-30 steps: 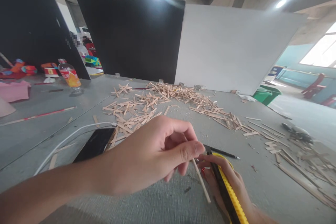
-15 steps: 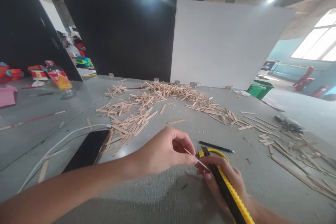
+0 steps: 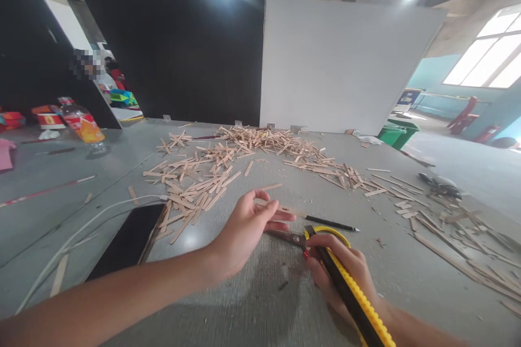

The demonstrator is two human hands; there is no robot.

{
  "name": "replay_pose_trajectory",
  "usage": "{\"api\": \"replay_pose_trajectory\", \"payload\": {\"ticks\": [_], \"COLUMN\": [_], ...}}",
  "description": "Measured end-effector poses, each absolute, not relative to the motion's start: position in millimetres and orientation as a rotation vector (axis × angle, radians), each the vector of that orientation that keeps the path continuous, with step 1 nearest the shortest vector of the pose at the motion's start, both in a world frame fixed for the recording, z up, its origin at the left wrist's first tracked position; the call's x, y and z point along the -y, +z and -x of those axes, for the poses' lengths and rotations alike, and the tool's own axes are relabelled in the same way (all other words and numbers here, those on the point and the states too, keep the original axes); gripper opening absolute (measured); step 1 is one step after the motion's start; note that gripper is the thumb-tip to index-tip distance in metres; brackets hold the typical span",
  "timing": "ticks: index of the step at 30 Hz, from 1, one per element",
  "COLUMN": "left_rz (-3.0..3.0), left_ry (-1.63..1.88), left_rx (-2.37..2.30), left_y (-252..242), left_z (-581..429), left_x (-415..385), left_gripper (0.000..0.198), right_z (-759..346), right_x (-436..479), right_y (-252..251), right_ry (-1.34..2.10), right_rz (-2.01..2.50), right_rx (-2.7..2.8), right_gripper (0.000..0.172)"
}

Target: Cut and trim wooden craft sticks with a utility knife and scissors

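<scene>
Between thumb and fingers, my left hand (image 3: 248,227) holds a thin wooden stick (image 3: 299,213) that points right. The other fingers of that hand are stretched out beneath it. My right hand (image 3: 345,268) is wrapped round yellow-and-black shears (image 3: 353,295) with a ridged handle. Their dark metal blades, with a round pivot, reach left to just below my left fingertips; the tips are partly hidden, so I cannot tell whether they touch the hand. A black pen (image 3: 331,223) lies on the table just beyond the shears.
Loose wooden sticks (image 3: 199,187) spread across the grey table (image 3: 228,309) in an arc. Cut strips (image 3: 443,249) lie at the right. A phone (image 3: 124,238) with a white cable is at the left, a drink bottle (image 3: 84,124) behind it. Black and white panels (image 3: 345,65) stand at the back.
My left hand has moved slightly left and turned, its fingers opening out while still pinching the stick. The stick has come away from my right hand, and the blades now show.
</scene>
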State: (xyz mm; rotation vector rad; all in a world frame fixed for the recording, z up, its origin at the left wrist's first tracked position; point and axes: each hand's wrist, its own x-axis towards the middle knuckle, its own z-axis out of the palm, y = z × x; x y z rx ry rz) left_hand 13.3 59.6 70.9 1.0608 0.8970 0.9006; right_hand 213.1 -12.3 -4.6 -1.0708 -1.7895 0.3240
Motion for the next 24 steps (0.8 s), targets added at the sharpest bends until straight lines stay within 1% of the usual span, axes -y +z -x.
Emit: {"api": "replay_pose_trajectory", "payload": {"ticks": [1, 3, 7, 10, 14, 18, 22, 24], "left_rz": [-1.043, -1.024, -0.994, -1.01, -1.04, -1.067, -1.014, -0.981], "left_ry": [0.903, 0.886, 0.774, 0.732, 0.692, 0.708, 0.815, 0.817], "left_rx": [-0.926, -0.971, -1.004, -0.979, -0.937, -0.836, -0.567, -0.46], "left_y": [68, 60, 45, 39, 39, 43, 44, 45], "left_z": [-13, -13, -9, -7, -9, -13, -15, -15], "left_x": [-61, -62, -64, -64, -61, -52, -40, -35], "left_gripper": [0.014, 0.017, 0.025, 0.024, 0.018, 0.019, 0.029, 0.034], "right_z": [-214, -215, -216, -216, -215, -219, -214, -204], "right_x": [12, 13, 12, 12, 11, 12, 21, 27], "right_y": [-6, -9, -14, -12, -9, -12, -8, -5], "right_ry": [0.379, 0.46, 0.472, 0.459, 0.433, 0.479, 0.664, 0.688], "right_rz": [1.079, 1.102, 1.147, 1.143, 1.14, 1.109, 1.025, 1.077], "right_rx": [1.766, 1.709, 1.692, 1.712, 1.737, 1.769, 1.939, 1.99], "right_gripper": [0.012, 0.01, 0.009, 0.009, 0.008, 0.013, 0.009, 0.012]}}
